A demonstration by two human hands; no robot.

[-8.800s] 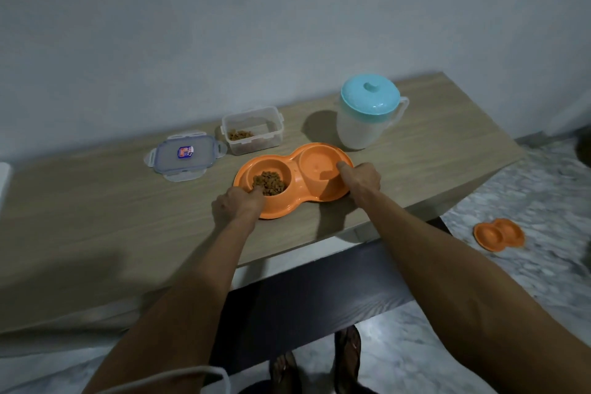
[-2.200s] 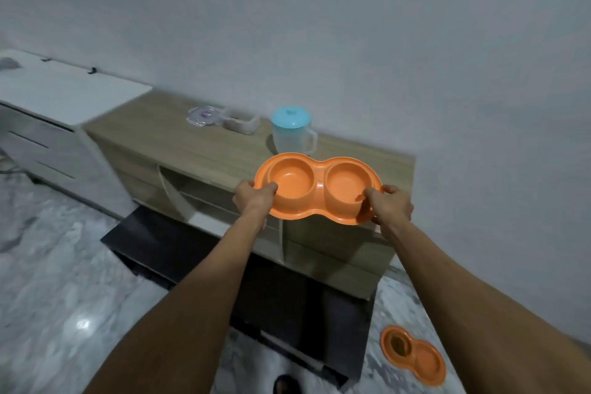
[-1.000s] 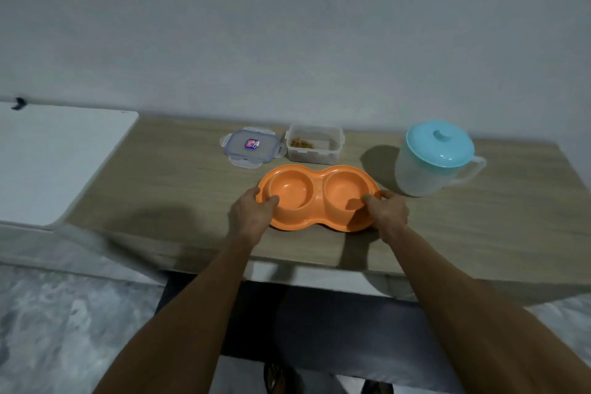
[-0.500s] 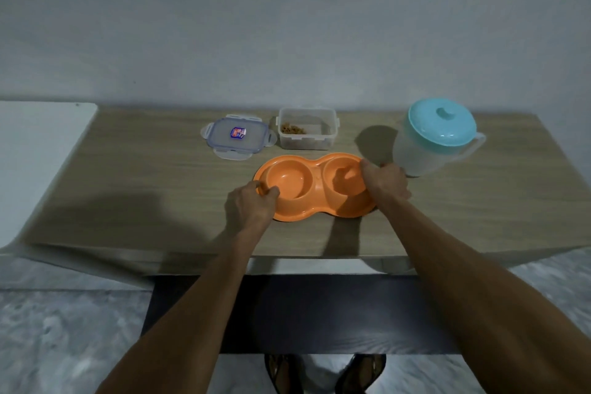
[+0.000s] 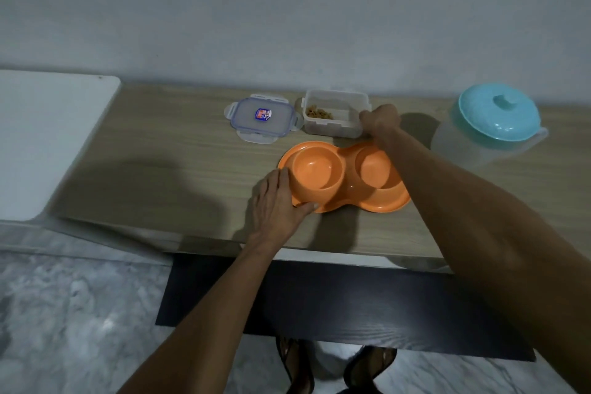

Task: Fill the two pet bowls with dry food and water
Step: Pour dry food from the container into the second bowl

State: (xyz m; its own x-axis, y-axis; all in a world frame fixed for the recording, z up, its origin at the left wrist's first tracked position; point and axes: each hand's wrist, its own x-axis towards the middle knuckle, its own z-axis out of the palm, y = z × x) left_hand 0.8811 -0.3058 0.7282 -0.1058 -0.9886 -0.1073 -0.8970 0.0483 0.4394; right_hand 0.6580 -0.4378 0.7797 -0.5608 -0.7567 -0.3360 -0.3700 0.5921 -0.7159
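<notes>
An orange double pet bowl lies on the wooden counter, both of its wells empty. My left hand rests against its left rim, thumb on the front edge. Behind it stands a clear food container with a little dry food in it. My right hand grips the container's right end. The container's lid lies flat to its left. A white water jug with a turquoise lid stands at the right.
A white surface adjoins the counter on the left. A dark board lies below the counter's front edge, above a marble floor. A grey wall rises close behind the counter.
My right hand has left the pet bowl's right rim and reached back to the food container, where it now grips the right end. My left hand stays at the bowl's left rim.
</notes>
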